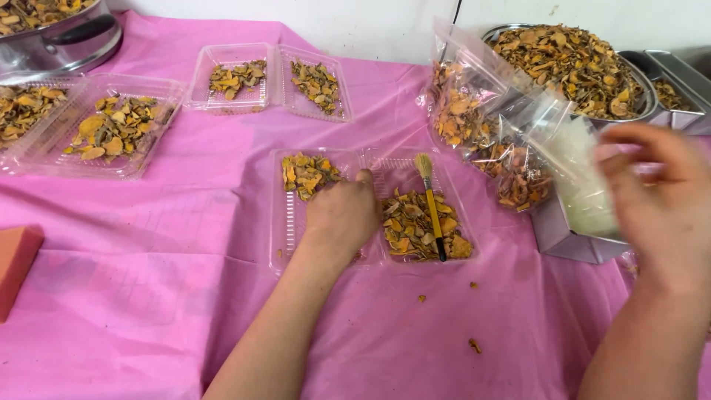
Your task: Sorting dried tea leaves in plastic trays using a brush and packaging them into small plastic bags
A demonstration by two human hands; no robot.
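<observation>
Now our left hand (342,215) curled knuckles-up in clear tray (289,222), grip unclear; dried yellow slices (309,174) just far-left. Right hand (659,200) blurred, open, empty, near plastic bag (489,126). Risk, we judge: sleeve knocks brush (431,200), scattering slices over pink bench (148,296).

Under the left hand (342,215) lies a clear, glossy plastic tray (370,211) of rough, dry yellow chips (307,175), on matt pink cloth (185,237) over the counter, while beyond the right hand (659,200) shine crinkly clear plastic bags (481,111) and a smooth metal bowl (644,104).
</observation>
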